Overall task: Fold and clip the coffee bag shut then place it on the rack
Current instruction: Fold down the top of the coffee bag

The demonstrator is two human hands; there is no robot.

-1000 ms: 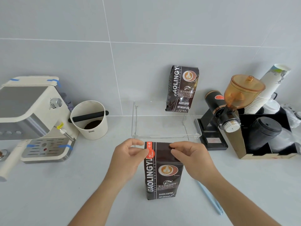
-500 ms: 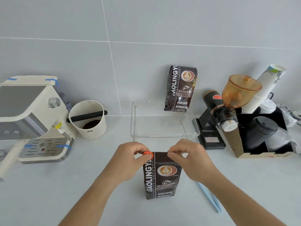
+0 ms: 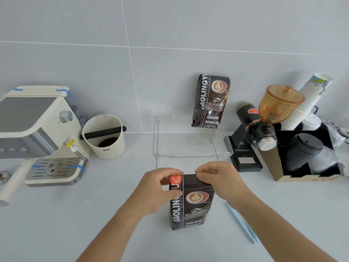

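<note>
A dark brown coffee bag (image 3: 192, 205) stands upright on the grey counter just in front of me, its top rolled down into a fold. My left hand (image 3: 158, 188) pinches the fold's left end by the red round label. My right hand (image 3: 217, 178) pinches the right end of the same fold. A long pale blue bag clip (image 3: 242, 224) lies on the counter to the right of the bag, under my right forearm. The clear acrylic rack (image 3: 192, 155) stands behind the bag against the wall.
A second coffee bag (image 3: 210, 101) stands on the rack's back right. An espresso machine (image 3: 35, 133) and a white knock box (image 3: 104, 137) are at left. A coffee grinder (image 3: 264, 125), stacked paper cups (image 3: 306, 103) and a black lid holder (image 3: 302, 156) crowd the right.
Both hands have rolled the bag's top edge downward, so the bag is shorter and the fold sits lower. The clip and the rack have not moved.
</note>
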